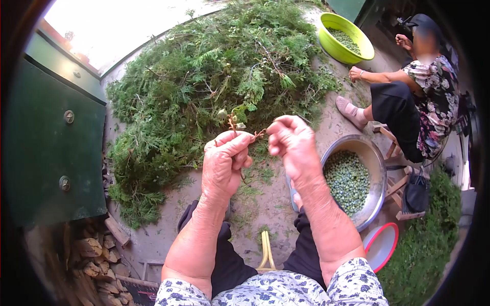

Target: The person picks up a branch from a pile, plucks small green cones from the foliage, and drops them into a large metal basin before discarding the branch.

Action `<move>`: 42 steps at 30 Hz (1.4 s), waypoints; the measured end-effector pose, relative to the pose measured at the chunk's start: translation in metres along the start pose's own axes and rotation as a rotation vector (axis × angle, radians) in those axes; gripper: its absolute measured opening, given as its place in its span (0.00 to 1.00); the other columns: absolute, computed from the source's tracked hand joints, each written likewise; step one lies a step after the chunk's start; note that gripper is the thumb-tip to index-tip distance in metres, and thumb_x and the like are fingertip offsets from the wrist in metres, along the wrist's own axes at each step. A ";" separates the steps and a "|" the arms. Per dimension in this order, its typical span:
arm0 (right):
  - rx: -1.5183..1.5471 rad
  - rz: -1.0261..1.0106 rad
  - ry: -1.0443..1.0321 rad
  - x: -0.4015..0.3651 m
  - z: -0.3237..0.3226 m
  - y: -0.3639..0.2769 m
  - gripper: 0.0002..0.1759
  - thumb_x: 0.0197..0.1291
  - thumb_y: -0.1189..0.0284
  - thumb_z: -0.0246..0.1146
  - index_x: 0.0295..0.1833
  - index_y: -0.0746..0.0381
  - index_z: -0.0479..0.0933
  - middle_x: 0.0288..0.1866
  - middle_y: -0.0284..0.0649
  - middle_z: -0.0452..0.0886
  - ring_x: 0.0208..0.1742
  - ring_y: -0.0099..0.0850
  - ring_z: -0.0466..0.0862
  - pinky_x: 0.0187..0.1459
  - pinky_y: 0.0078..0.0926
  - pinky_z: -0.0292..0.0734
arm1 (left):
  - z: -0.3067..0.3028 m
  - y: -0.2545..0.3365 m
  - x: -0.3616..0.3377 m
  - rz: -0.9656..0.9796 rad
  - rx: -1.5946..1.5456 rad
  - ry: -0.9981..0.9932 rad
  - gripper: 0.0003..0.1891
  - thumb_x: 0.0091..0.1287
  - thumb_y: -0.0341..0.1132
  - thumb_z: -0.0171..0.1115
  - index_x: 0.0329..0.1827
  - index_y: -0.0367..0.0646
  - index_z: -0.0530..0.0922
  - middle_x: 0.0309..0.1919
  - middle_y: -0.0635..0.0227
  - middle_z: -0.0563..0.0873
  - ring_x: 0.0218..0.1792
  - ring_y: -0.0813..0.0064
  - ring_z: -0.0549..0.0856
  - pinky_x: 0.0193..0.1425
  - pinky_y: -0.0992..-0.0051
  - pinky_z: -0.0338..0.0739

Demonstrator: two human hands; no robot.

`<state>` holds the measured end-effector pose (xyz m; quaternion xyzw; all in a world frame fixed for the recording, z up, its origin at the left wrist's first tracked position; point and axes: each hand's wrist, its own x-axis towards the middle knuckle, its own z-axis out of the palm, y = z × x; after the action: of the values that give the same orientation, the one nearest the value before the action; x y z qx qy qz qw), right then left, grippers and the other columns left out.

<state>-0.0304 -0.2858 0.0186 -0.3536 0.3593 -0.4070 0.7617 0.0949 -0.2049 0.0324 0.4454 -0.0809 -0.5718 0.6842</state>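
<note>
My left hand [228, 158] is closed around a small conifer twig [233, 121] with reddish-brown stems and a few round green cones at its upper end. Fingers curled in a pinch, my right hand [294, 145] meets the right tip of the twig's stem; whether a cone sits between its fingertips is hidden. Both hands are raised in front of a big heap of cut green conifer branches [204, 86] on the ground. Beside my right forearm stands a metal basin [378, 191] holding many small green cones [347, 181].
A lime-green tub [332, 48] with more green cones stands at the back right. Another person [434, 102] sits on the right. Below the metal basin lies a red-rimmed white basin [383, 247]. Split firewood [97, 260] and a green door [56, 143] are on the left.
</note>
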 end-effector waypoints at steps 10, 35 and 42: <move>0.154 0.271 -0.270 0.002 -0.006 -0.002 0.13 0.61 0.63 0.61 0.38 0.63 0.74 0.26 0.29 0.75 0.22 0.15 0.74 0.19 0.11 0.63 | -0.002 -0.001 -0.004 -0.084 0.048 -0.321 0.10 0.64 0.36 0.59 0.30 0.37 0.78 0.13 0.78 0.69 0.12 0.87 0.62 0.19 0.81 0.62; 0.334 0.335 -0.328 -0.008 -0.010 -0.004 0.11 0.62 0.74 0.58 0.48 0.66 0.72 0.31 0.33 0.76 0.25 0.19 0.75 0.22 0.17 0.70 | 0.006 0.002 0.003 -0.124 -0.011 -0.222 0.04 0.63 0.28 0.57 0.37 0.37 0.74 0.15 0.77 0.69 0.11 0.91 0.60 0.12 0.88 0.51; 0.530 0.302 -0.518 -0.005 -0.016 -0.006 0.12 0.63 0.73 0.57 0.50 0.67 0.71 0.32 0.36 0.76 0.29 0.22 0.76 0.26 0.21 0.72 | 0.000 0.000 0.004 -0.105 -0.200 -0.354 0.06 0.63 0.30 0.57 0.36 0.35 0.74 0.14 0.77 0.68 0.11 0.89 0.61 0.12 0.87 0.52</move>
<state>-0.0478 -0.2878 0.0175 -0.1791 0.0856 -0.2665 0.9432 0.0961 -0.2078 0.0305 0.2714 -0.1196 -0.6812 0.6693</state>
